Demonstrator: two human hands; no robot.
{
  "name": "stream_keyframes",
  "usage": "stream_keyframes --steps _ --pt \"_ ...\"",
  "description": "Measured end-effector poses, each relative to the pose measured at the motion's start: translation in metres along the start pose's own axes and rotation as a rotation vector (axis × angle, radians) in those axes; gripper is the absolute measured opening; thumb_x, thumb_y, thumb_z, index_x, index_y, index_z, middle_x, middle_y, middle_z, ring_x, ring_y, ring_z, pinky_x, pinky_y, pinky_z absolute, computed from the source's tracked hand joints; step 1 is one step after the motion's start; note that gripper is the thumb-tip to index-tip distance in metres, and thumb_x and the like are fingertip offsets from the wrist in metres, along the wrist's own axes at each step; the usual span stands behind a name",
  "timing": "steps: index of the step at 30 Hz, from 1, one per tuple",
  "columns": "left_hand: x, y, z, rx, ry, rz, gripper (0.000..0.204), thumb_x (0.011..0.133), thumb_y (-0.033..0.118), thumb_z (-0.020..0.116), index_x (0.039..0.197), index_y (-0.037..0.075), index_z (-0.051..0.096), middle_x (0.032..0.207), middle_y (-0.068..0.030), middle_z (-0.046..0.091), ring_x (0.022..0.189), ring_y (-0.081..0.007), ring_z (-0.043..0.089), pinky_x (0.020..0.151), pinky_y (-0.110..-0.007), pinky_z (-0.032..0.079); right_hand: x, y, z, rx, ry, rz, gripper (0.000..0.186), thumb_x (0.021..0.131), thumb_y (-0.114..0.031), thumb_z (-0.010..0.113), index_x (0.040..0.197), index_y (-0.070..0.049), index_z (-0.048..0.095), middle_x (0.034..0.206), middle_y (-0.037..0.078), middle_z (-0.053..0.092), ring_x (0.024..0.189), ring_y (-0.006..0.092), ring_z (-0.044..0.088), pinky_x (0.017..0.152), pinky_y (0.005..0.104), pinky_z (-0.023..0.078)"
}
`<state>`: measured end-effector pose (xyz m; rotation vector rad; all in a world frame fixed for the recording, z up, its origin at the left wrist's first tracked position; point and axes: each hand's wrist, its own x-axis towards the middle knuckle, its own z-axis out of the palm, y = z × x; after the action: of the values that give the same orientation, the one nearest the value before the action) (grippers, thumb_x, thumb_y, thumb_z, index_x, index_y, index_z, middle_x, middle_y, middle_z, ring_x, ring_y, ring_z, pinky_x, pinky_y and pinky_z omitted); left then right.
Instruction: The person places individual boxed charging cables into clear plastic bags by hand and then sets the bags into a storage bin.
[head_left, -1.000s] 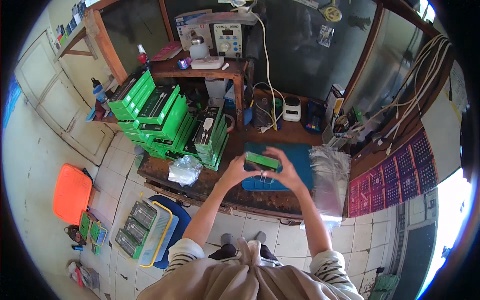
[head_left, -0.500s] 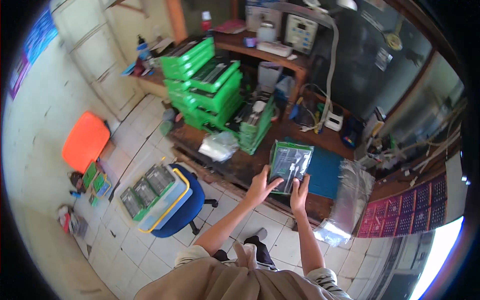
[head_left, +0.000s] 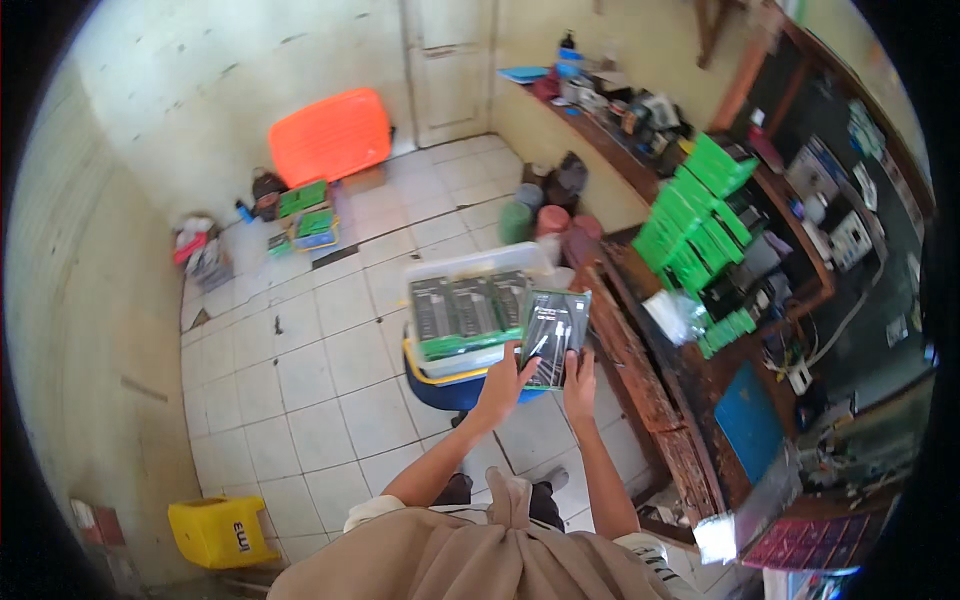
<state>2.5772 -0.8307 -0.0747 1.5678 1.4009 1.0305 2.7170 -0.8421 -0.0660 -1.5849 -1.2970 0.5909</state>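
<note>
Head view: both hands, left hand (head_left: 503, 385) and right hand (head_left: 579, 375), grip a green tray (head_left: 553, 335) beside the filled bin (head_left: 470, 312) at 10 o'clock. Tray apparently not yet placed; green stacks (head_left: 695, 225) wait on the tabletop (head_left: 640, 345) at 2 o'clock.

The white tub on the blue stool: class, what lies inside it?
Inside the white tub, three green trays lie side by side. The tray held by both hands covers its right corner; anything beneath is hidden.

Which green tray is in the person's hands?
The green tray held up by both hands, unlike those lying in the white tub or stacked on the bench.
</note>
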Motion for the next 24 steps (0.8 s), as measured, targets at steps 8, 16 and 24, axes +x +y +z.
stream_keyframes --steps 8,16,24 --pt "0.008 -0.103 -0.132 0.16 0.125 -0.09 0.045 0.087 0.036 0.054 0.111 -0.001 0.044 0.065 -0.0211 0.058 0.064 -0.0405 0.058 0.056 -0.046 0.045 0.01 0.01 0.145 0.046 -0.516 0.191 0.054 0.085 -0.033 0.059 0.125 0.001 0.042 0.098 0.012 0.059 0.083 0.0187 0.056 0.074 0.0295 0.044" --pt "0.078 -0.14 -0.135 0.344 0.319 0.091 0.066 0.071 0.026 0.071 0.125 0.005 0.04 0.109 -0.0171 0.048 0.109 -0.0333 0.042 0.089 -0.041 0.037 0.124 0.06 0.211 -0.232 -0.492 -0.041 0.054 0.082 -0.032 0.063 0.121 0.002 0.048 0.081 0.016 0.063 0.076 0.027 0.06 0.07 0.0348 0.046" --pt "0.194 -0.127 -0.075 0.67 0.022 0.066 0.103 0.049 0.032 0.082 0.137 0.027 0.028 0.138 -0.0086 0.026 0.13 -0.0327 0.022 0.103 -0.06 0.016 0.217 0.107 0.232 -0.322 -0.633 0.014 0.047 0.077 -0.031 0.066 0.11 0.0 0.056 0.085 0.019 0.063 0.079 0.0305 0.062 0.071 0.0376 0.048"
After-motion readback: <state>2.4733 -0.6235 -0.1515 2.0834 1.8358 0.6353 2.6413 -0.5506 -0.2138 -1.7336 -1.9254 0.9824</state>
